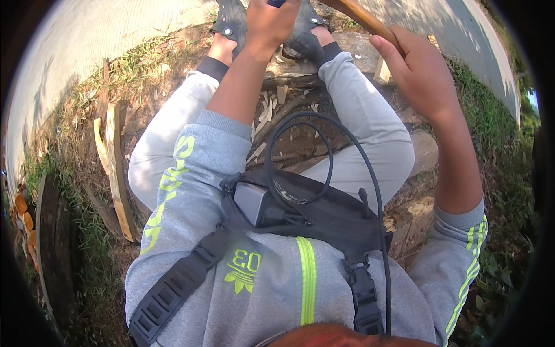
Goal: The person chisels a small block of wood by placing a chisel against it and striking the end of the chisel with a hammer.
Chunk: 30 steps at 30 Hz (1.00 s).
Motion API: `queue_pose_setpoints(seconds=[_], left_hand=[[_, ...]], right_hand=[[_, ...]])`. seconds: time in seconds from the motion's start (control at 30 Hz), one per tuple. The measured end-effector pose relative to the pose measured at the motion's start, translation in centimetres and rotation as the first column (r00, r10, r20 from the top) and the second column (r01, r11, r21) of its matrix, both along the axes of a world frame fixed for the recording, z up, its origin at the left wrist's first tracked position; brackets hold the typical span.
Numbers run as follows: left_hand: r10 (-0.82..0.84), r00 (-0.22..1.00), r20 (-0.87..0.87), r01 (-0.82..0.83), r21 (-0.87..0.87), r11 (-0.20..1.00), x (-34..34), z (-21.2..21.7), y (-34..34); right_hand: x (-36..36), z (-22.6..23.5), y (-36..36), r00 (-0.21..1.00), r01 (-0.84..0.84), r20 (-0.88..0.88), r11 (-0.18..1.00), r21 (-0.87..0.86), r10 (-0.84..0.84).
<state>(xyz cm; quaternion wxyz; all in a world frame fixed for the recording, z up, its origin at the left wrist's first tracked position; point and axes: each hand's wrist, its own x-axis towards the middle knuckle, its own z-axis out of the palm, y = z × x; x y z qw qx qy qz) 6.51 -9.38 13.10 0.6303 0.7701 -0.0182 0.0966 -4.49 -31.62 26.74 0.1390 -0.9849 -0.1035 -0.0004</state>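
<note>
My right hand (421, 74) is closed around a smooth brown wooden handle (365, 18), which slants up to the left. Whatever the handle ends in lies beyond the upper edge of the picture. Between my feet, my left hand (272, 24) is closed, partly cut off by the top edge. A small dark blue piece (276, 3) shows at its fingers, too little of it to name. Both feet wear dark shoes (231, 26) close on either side of my left hand. Pale wood chips (269, 113) lie scattered on the ground between my legs.
Split wooden strips (117, 173) stand to my left on grass and soil. A timber piece (298, 72) lies crosswise by my feet. Concrete paving (130, 34) runs beyond. A black waist bag (312, 202) with a looped black cable (370, 168) rests on my lap.
</note>
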Motion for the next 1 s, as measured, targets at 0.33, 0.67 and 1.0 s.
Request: queue_pose_setpoints(seconds=[0.33, 0.67, 1.0], left_hand=[[-0.004, 1.000, 0.008, 0.004, -0.030, 1.000, 0.1, -0.1, -0.5], [-0.022, 0.997, 0.076, 0.021, 0.015, 1.000, 0.5, -0.8, -0.3], [0.019, 0.998, 0.063, -0.022, 0.037, 0.999, 0.8, -1.2, -0.8]], right_hand=[[0.1, 0.0, 0.5, 0.998, 0.060, -0.001, 0.986, 0.158, -0.061], [0.2, -1.3, 1.0, 0.995, 0.046, 0.067, 0.950, 0.310, -0.070], [0.3, -1.1, -0.1, 0.997, 0.051, -0.066, 0.996, 0.071, -0.046]])
